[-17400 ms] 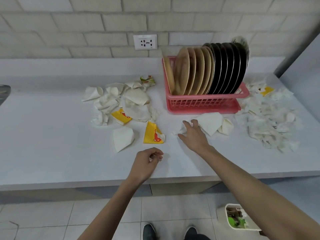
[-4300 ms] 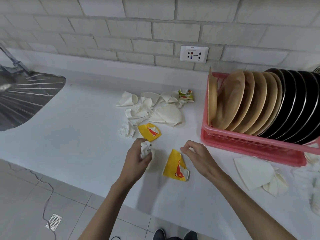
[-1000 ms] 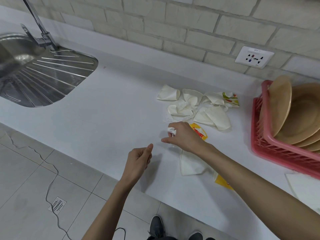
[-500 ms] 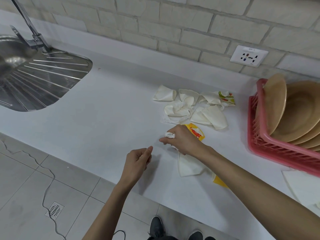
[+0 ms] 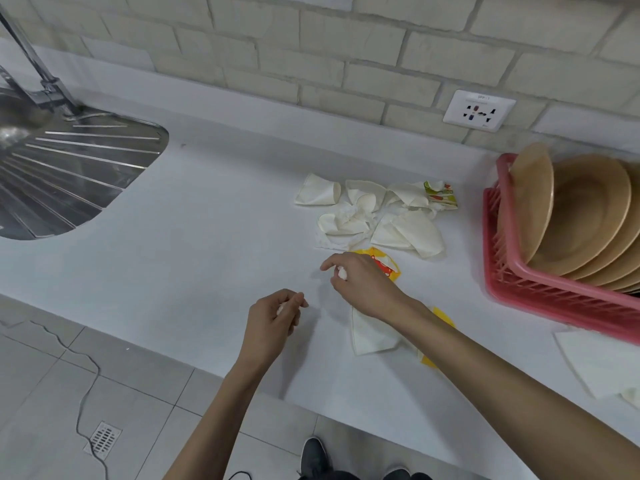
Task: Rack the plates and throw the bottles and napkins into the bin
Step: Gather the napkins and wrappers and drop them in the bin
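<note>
My right hand (image 5: 360, 285) hovers over the white counter (image 5: 214, 237) and pinches a small crumpled white napkin scrap (image 5: 342, 272). My left hand (image 5: 273, 320), nearer the counter's front edge, is curled round another white scrap that barely shows between its fingers. Behind my right hand lies a pile of white napkins (image 5: 374, 216) with a printed one (image 5: 440, 195). A yellow napkin (image 5: 384, 265) peeks from under my right hand. A flat white napkin (image 5: 370, 334) and a second yellow one (image 5: 440, 317) lie under my right forearm. Tan plates (image 5: 581, 216) stand in the pink rack (image 5: 554, 299).
A steel sink drainboard (image 5: 69, 174) and tap (image 5: 41, 84) sit at the left. A wall socket (image 5: 479, 110) is above the counter. More white napkins (image 5: 602, 365) lie at the right edge. Below are floor tiles, a cable and a drain grate (image 5: 104, 438).
My right hand has lifted slightly and shifted left with the white scrap. My left hand stays curled near the front edge. The view has drifted a little.
</note>
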The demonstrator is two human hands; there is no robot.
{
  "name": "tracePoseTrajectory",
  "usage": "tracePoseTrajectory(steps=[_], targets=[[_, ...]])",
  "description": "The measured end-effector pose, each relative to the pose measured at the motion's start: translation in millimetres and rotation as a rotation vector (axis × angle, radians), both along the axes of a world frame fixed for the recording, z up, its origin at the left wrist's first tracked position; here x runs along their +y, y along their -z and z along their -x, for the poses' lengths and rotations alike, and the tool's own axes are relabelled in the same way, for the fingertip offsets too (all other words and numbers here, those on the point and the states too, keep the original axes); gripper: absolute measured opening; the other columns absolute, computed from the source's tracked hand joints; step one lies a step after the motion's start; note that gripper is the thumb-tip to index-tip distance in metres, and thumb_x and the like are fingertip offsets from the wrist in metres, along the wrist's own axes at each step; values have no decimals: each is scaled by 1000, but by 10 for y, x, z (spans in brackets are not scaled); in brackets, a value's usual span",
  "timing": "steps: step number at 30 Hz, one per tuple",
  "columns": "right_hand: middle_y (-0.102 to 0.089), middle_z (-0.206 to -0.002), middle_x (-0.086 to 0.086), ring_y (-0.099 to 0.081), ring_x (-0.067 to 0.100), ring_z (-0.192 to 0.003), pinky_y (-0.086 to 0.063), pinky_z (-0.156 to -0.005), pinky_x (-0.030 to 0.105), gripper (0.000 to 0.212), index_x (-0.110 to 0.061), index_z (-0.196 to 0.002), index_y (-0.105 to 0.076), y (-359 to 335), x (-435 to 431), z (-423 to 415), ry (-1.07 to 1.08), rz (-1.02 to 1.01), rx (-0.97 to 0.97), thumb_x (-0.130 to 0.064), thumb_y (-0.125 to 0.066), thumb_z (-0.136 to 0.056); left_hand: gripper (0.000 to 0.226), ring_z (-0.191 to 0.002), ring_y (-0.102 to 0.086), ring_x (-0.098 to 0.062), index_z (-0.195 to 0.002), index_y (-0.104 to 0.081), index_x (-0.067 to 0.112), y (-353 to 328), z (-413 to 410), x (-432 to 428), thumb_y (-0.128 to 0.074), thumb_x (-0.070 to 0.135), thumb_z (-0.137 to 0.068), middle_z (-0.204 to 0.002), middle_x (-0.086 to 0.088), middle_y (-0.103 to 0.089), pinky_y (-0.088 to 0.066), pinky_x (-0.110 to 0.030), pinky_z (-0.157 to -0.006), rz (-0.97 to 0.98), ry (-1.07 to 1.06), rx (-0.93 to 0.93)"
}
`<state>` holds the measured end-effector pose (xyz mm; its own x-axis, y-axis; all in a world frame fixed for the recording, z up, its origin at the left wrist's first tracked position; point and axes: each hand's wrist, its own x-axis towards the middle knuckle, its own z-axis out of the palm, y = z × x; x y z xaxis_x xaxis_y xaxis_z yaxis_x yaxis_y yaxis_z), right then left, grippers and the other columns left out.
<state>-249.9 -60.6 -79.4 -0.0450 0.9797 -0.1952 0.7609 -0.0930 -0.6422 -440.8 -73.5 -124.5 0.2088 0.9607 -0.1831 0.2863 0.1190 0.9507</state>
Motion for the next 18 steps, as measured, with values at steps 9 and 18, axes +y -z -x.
tracePoseTrajectory(steps=[9, 18], targets=[[-64, -80, 8, -60, 19, -45, -43, -41, 21, 22, -16, -104, -66, -181, -420, -262, 138, -33, 112, -11, -45, -101, 50, -51, -32, -12, -58, -38, 11, -170, -425, -76, -53, 32, -101, -54, 2, -37, -29, -23, -51, -44, 151, 36], [-56, -48, -10, -42, 0, -62, -32, -56, 23, 42, -17, -56, -64, -265, -1597, -969, 472, -43, 181, -44, -67, -89, 57, -47, -23, -13, -53, -26, 15, -306, -1298, -752, -52, 30, -101, -51, -3, -24, -23, -20, -46, 34, 362, -13]])
